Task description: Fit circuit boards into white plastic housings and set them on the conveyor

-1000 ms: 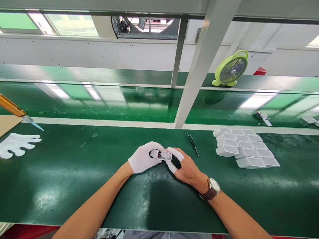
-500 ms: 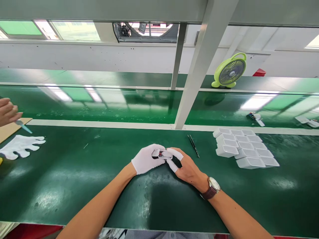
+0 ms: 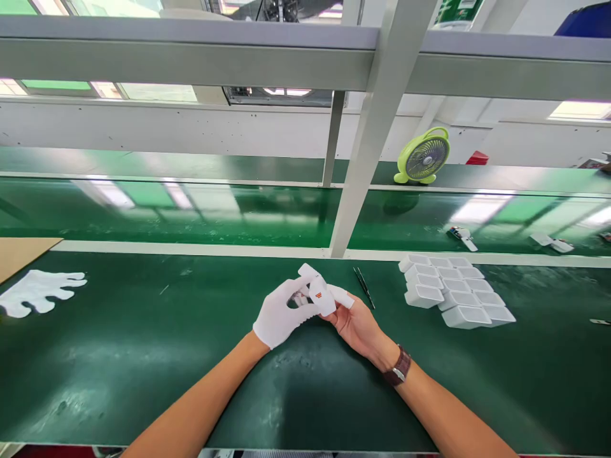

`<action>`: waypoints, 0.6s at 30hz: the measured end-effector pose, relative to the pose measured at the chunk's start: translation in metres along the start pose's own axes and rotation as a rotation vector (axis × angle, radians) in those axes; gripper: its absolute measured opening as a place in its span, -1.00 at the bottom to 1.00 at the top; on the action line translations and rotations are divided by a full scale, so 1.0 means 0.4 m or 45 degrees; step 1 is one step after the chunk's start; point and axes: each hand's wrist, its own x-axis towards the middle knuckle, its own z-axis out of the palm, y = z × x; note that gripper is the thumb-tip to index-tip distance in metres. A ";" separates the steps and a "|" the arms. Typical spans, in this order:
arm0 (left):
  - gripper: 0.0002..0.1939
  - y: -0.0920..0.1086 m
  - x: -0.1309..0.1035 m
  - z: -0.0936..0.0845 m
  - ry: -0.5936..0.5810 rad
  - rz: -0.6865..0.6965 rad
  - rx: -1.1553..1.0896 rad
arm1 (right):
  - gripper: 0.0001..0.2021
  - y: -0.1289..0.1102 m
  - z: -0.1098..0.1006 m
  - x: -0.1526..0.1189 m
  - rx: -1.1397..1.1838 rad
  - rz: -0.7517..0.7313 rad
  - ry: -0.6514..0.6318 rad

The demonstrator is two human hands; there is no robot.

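A small white plastic device with a red-orange mark (image 3: 323,298) is held up between my hands over the green bench (image 3: 238,394). Wearing a white glove, my left hand (image 3: 281,316) pinches it from the left, with the fingers behind and the thumb in front. From the right, my right hand (image 3: 359,331) grips the device; white covers sit on some fingertips and a watch is on the wrist. A narrow white piece of the device sticks out at its upper left. Dark tweezers (image 3: 364,287) lie on the bench just beyond my right hand.
Several white plastic trays (image 3: 456,291) stand in rows on the right. A spare white glove (image 3: 41,291) lies at left beside a tan board (image 3: 26,253). A white post (image 3: 356,159) rises from the bench's back edge. A green fan (image 3: 424,156) stands farther back.
The device has been turned over: its open inside faced up before, and now its marked white outer face shows. My right hand has rolled palm-up. Another person's hand at far left has gone.
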 end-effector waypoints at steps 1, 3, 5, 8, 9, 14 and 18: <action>-0.52 0.002 -0.003 0.004 0.008 0.021 0.038 | -0.71 0.001 0.001 0.000 0.023 0.018 0.000; -0.60 0.003 -0.007 0.009 0.016 0.058 0.073 | -0.72 0.003 0.003 0.000 0.045 0.043 0.009; -0.62 0.004 -0.009 0.010 0.009 0.073 0.096 | -0.72 0.006 0.004 0.001 0.039 0.058 0.024; -0.62 0.008 -0.009 0.007 -0.014 0.052 0.137 | -0.73 0.007 0.005 0.001 0.015 0.063 0.056; -0.64 0.011 -0.008 0.007 -0.021 0.043 0.143 | -0.74 0.006 0.005 0.001 0.008 0.060 0.064; -0.70 0.019 -0.003 0.006 -0.020 -0.077 0.162 | -0.75 0.004 0.008 0.001 -0.098 0.032 0.079; -0.68 0.028 -0.006 0.011 -0.021 -0.159 0.176 | -0.70 0.009 0.000 0.001 -0.202 -0.039 0.097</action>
